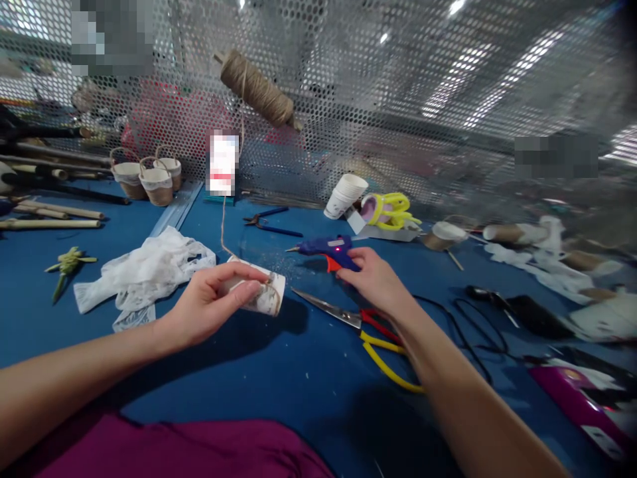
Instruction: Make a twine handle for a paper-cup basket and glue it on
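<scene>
My left hand (226, 295) is closed around a white printed paper cup (271, 299) lying on its side above the table. Twine (223, 226) runs up from the cup to a spool of brown twine (259, 89) hung on the mesh panel. A loop of the twine lies against the cup near my fingertips. In my right hand (371, 275) is a blue glue gun (323, 245) with an orange trigger and a small red light, its nozzle pointing left. Below it, scissors (343, 315) with red and yellow handles rest on the table, partly behind my right forearm.
White lace (149, 269) lies bunched at left, near a small green woven figure (70, 265). Pliers (273, 222) and stacked paper cups (344, 196) stand farther back. Several twine-wrapped baskets (156, 184) are at back left. Black cable (460, 325) crosses the right side.
</scene>
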{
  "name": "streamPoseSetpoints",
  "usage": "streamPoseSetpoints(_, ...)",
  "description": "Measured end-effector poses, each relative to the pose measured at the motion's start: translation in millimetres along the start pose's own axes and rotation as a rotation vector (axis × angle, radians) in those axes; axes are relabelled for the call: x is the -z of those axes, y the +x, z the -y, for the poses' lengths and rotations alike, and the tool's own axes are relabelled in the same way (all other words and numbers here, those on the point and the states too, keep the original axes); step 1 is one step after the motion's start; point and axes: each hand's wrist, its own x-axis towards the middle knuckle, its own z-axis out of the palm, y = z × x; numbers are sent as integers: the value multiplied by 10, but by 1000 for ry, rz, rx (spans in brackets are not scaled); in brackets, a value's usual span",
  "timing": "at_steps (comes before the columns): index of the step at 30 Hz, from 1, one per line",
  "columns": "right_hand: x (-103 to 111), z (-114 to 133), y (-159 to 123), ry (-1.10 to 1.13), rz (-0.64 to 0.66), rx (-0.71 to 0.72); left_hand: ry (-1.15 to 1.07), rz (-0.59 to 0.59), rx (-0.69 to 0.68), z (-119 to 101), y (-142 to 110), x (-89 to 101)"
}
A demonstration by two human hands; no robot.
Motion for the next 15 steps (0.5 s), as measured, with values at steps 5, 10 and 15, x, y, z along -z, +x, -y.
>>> streamPoseSetpoints(5, 256, 171, -515, 553, 286, 44, -42, -4, 34, -14, 18, 29)
streamPoseSetpoints(10, 228, 265, -926, 514, 229, 133, -41, -21, 73, 5, 56, 52)
streamPoseSetpoints(15, 158, 225, -1033, 240, 71, 294, -25, -23, 101, 7, 85, 69)
